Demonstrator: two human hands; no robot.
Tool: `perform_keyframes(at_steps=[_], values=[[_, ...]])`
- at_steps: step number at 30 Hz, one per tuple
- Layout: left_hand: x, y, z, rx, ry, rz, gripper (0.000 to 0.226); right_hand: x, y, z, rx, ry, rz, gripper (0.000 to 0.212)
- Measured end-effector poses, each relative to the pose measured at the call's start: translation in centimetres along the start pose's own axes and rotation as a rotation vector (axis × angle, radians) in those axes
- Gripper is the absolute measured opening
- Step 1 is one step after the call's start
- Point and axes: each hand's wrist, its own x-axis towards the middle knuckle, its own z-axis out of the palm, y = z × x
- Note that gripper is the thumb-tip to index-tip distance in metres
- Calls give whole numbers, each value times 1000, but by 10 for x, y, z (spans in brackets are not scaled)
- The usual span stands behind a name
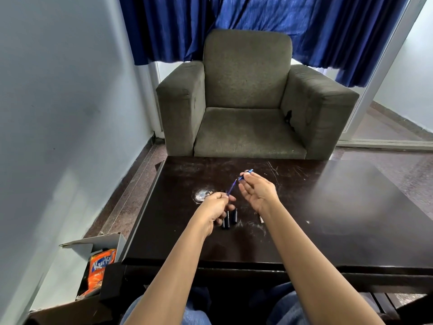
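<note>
Pen refill [232,188], thin and blue, slants up out of the left hand [216,205] above the middle of the dark desk [328,207] in the head view. The desk top is glossy, scratched and marked with pale scuffs. Two short black pen parts [226,220] lie side by side on it just under the left hand, and a small pale piece [262,219] lies beside the right forearm. Behind the desk stands a grey-green armchair [243,95] with blue curtains [304,24] above it and a pale wall to the left. On the floor by the desk's near left corner, an open cardboard box [93,242] holds an orange snack packet [100,268].

The left hand's fingers are curled, pinching the refill's lower end. The right hand [256,192] has its palm turned inward and its fingers mostly straight. Its fingertips pinch a small blue pen piece [246,174] just apart from the refill's tip.
</note>
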Motion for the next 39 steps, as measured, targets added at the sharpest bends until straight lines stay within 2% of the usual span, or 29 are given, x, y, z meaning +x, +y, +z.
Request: perform_keyframes(at_steps=[2,3,4,6,7,9,13,20,22,25,26,28,30,31,33,35,39], values=[[2,2,-2,26,11,-15,31,11,2,-10,43,124,-54,16],[3,4,-4,41,26,-18,32,17,6,-16,-25,171,-68,19],[5,5,-5,46,43,-18,32,23,11,-23,-173,217,-72,21],[9,6,-8,37,69,-24,31,32,23,-36,-625,286,-73,18],[11,5,-9,33,82,-29,31,34,30,-41,-818,293,-86,15],[14,-2,-9,34,105,-41,31,38,41,-48,-1051,250,-99,13],[21,-15,-7,70,118,-51,29,36,53,-49,-1202,161,-106,10],[24,-16,-11,84,131,-18,29,35,62,-47,-1223,73,-172,11],[23,-15,-11,74,135,-22,29,34,58,-44,-1239,131,-200,6],[23,-13,-11,60,125,-34,29,29,46,-31,-1094,231,-205,21],[23,-12,-11,55,118,-38,29,25,41,-24,-969,186,-159,20],[23,-10,-10,55,104,-40,28,10,30,-10,-719,-32,25,20],[24,-9,-11,74,105,-36,26,-1,25,-3,-613,-233,163,21],[24,-9,-11,80,107,-33,24,-2,25,0,-607,-285,172,16],[24,-9,-10,83,108,-23,22,-1,28,5,-636,-268,123,4],[24,-8,-8,82,95,-12,23,4,30,12,-624,-202,81,12],[23,-5,-7,29,81,-1,23,24,16,32,-609,-139,166,21]])
